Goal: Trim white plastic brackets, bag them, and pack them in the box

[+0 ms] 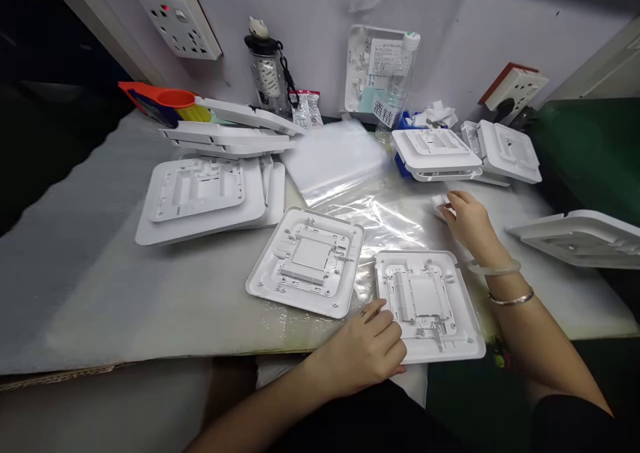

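My left hand (373, 346) is closed at the near left edge of a square white plastic housing (467, 329), fingers curled against its rim. The housing lies inner side up at the table's front edge, showing ribs and a raised middle section. Beyond its far edge, my right hand (469, 223) pinches a small white piece (439, 203), blurred and partly hidden by the fingers; it looks like a wad of tissue or cloth. A second white housing (260, 276) of similar shape lies flat to the left, touched by neither hand.
White housings (205, 229) are stacked at left, with more housings (435, 149) at back right and another housing (585, 239) at far right. Clear plastic bags (340, 156) cover the middle. A labelled bottle (395, 89) and a dark-lidded tumbler (267, 73) stand by the wall.
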Motion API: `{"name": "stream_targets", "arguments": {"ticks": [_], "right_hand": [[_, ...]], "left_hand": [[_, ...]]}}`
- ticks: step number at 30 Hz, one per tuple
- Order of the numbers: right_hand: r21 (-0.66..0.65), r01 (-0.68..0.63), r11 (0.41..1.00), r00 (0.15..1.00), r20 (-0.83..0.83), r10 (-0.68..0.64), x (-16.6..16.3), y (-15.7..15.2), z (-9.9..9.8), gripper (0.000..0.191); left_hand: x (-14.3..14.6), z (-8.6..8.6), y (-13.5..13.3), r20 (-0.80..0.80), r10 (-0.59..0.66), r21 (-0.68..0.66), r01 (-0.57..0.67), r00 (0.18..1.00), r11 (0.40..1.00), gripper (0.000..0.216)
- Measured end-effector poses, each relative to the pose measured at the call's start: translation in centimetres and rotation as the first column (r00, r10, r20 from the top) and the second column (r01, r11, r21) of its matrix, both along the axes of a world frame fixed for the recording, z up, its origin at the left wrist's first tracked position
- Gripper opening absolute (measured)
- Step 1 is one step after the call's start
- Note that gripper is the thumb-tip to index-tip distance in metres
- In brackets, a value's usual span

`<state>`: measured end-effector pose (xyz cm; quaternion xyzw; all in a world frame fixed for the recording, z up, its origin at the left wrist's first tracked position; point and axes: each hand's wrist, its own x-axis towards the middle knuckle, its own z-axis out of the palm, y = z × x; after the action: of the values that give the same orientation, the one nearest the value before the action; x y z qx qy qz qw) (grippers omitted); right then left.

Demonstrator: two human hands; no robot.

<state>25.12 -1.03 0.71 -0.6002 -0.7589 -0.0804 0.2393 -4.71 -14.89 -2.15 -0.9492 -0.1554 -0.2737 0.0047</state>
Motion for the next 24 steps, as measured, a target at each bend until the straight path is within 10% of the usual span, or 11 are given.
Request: {"name": "stream_targets", "arguments": {"ticks": [4, 7, 12, 18, 24], "right_hand": [[-0.208, -0.2, 0.957, 0.978, -0.099, 0.183, -0.8, -5.9, 2.9, 0.056], [-0.396, -0.522, 0.756, 0.837, -0.066, 0.544, -2.6, -12.6, 4.0, 0.085], [-0.114, -0.254, 0.96, 0.939, 0.209, 0.273, -4.2, -18.2, 1.0, 0.061], [0.075, -0.063, 0.995, 0.998, -0.004, 0.064, -3.0, -23.0, 0.6, 0.064], [0.197, 0.093, 0.976, 0.956, -0.29, -0.032, -3.9, -23.8, 0.6, 0.056]], "left_hand": [[-0.3, -0.1, -0.1, 0.119, 0.118, 0.018, -0.121, 0.986, 0.992, 0.028], [0.3, 0.1, 0.4, 0.238, 0.17, -0.041, -0.165, 0.956, 0.985, 0.027], [2.3, 1.6, 1.1, 0.331, 0.125, -0.141, -0.082, 0.935, 0.987, 0.024], [0.6, 4.0, 3.4, -0.05, 0.262, -0.217, -0.266, 0.964, 0.939, 0.037], [0.6, 6.3, 12.9, -0.587, 0.277, -0.303, -0.524, 0.76, 0.796, 0.033]]}}
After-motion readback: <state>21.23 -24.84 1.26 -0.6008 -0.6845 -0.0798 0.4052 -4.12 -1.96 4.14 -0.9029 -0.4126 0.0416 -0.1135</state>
